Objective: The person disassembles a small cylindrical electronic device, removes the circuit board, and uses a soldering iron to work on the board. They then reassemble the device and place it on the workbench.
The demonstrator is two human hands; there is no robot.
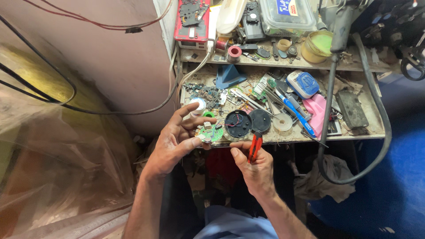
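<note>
We look down on a cluttered, dusty worktop [354, 130] set against a bare pinkish wall [110, 57], with dark cables [53, 95] looping across it and clear plastic sheeting [53, 168] bunched at the left. A shelf [310, 64] above the worktop carries a red meter [192, 20], a lidded clear box [287, 15], a yellow tub [318, 46] and a spool of wire [234, 53]. On the worktop lie a blue wedge [229, 76], loose circuit boards [208, 95], a blue-handled tool [295, 109], a pink case [319, 108] and a black block [352, 109]. A thick black hose [380, 146] hangs over the front edge above a blue floor [398, 190].

Our left hand [175, 144] grips a small round green circuit board [210, 132] by its edge, between thumb and fingers, just in front of the worktop's front edge. The board carries small parts, and thin red wires run from it to an open black round shell [238, 124], which rests on the worktop beside a black round lid [260, 120]. Our right hand [254, 166] is closed around red-handled cutters [255, 146], their tip pointing up toward the shell.
</note>
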